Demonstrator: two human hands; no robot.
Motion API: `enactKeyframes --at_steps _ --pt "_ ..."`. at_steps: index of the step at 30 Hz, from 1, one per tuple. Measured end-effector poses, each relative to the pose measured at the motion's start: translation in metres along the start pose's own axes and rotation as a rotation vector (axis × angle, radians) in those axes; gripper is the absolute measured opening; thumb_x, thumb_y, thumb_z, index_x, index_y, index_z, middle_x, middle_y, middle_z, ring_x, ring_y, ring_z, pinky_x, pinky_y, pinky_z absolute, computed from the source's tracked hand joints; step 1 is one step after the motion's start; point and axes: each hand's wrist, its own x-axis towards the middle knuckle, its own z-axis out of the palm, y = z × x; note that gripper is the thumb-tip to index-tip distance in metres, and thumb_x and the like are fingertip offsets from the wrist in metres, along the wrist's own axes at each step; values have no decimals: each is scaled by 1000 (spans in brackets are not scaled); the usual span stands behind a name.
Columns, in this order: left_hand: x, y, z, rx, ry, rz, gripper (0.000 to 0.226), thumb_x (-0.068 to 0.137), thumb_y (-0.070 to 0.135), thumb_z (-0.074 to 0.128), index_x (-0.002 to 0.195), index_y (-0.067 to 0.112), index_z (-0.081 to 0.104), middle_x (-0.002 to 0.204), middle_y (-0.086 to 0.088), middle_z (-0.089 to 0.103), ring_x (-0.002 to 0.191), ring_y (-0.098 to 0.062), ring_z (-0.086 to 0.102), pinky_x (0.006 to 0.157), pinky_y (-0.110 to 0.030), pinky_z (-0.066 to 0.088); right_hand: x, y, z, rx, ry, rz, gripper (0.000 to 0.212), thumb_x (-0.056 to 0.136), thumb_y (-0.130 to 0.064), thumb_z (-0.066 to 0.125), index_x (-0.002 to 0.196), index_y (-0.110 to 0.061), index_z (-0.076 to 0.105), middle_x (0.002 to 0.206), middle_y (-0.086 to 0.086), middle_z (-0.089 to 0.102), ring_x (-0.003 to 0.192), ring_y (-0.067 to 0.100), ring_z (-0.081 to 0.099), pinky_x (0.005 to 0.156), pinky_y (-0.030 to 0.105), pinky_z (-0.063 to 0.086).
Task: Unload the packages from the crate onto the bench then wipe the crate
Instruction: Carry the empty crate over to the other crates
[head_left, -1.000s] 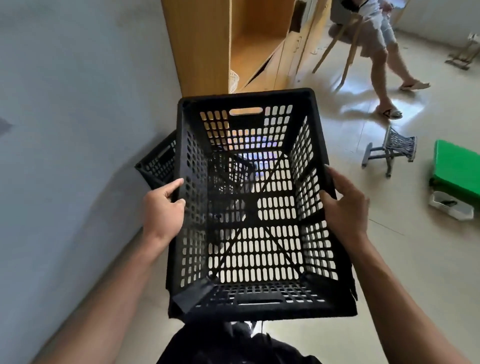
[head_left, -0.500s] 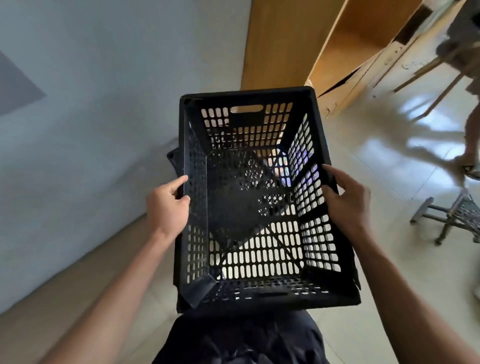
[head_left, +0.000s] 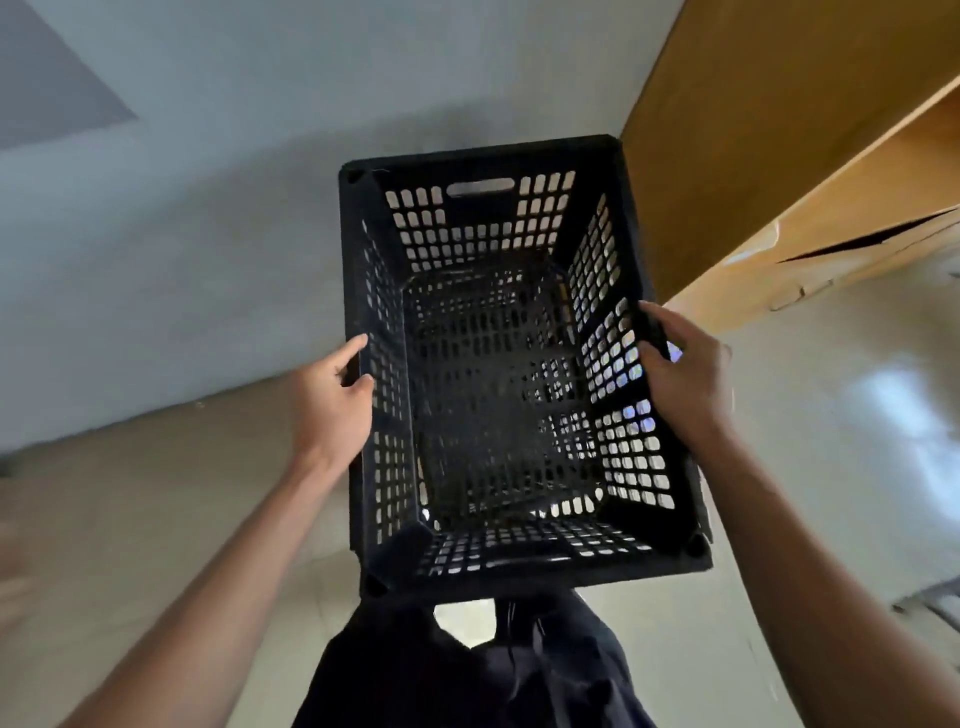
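Holding the black crate (head_left: 511, 374) up off the floor, left hand (head_left: 332, 405) and right hand (head_left: 683, 379) gripping opposite sides, keeping it level for carrying

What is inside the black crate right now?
Nothing shows inside the crate: no packages, only its slotted floor and walls. The left hand and right hand hold its side rims. The dark floor blurs, so small items cannot be ruled out.

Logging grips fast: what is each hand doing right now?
Left hand: grips the left wall of the black crate.
Right hand: grips the crate's right wall.
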Motion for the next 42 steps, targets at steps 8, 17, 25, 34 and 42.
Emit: enactKeyframes --at_steps 8,17,25,34,42 --pt "11 13 40 -4 70 -102 53 93 -7 65 140 16 61 64 -3 49 39 -7 34 39 -13 32 78 13 6 -23 -134 -31 51 94 -7 57 140 -28 62 119 -14 71 97 -2 63 99 27 53" --pt "24 28 49 3 103 -147 54 96 -11 56 143 14 58 71 4 61 35 -4 39 37 -14 32 99 28 15 1 -182 -1 61 93 -13 55 150 -32 47 126 -27 65 112 0 65 107 37 52" --pt "20 27 47 33 72 -87 57 97 -10 55 148 16 53 105 -29 69 37 -4 42 38 -11 33 89 35 21 -98 -128 -93 58 99 -17 46 156 -28 39 128 4 70 105 29 66 90 46 58" --pt "8 21 56 232 1 28 64 98 10 60 157 12 37 160 3 39 99 -5 57 91 -17 44 74 46 18 -225 -166 -241 65 97 1 41 159 -17 32 161 -1 40 143 24 42 105 32 43" --pt "-39 9 64 305 -4 4 62 100 15 60 157 6 37 169 -2 22 126 -24 56 102 -20 38 41 68 6 -236 -178 -284 60 101 -5 39 158 -21 31 162 -5 37 139 28 46 105 45 51"
